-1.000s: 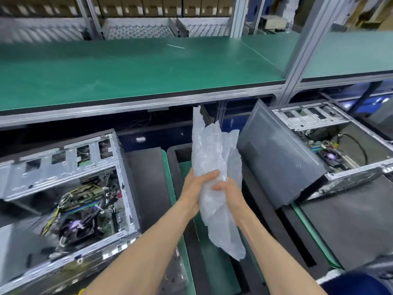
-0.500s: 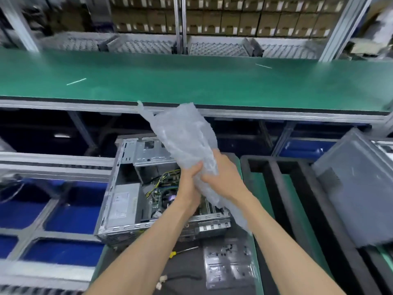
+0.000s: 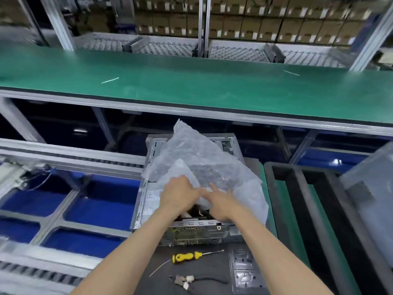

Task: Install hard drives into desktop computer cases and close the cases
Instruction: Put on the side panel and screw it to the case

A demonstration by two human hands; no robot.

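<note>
Since half a second ago, both hands have lowered the translucent plastic bag (image 3: 202,165) from an upright bunch to a spread sheet over the open desktop case (image 3: 146,201). Left hand (image 3: 179,194) grips the bag's near edge, fingers curled into it. Right hand (image 3: 221,204) lies on the bag with fingers extended, blurred. Bag covers most of the case's open top. Just in front of the case lie a yellow-handled screwdriver (image 3: 187,257), a short cable (image 3: 187,281) and a clear plastic tray (image 3: 246,271).
</note>
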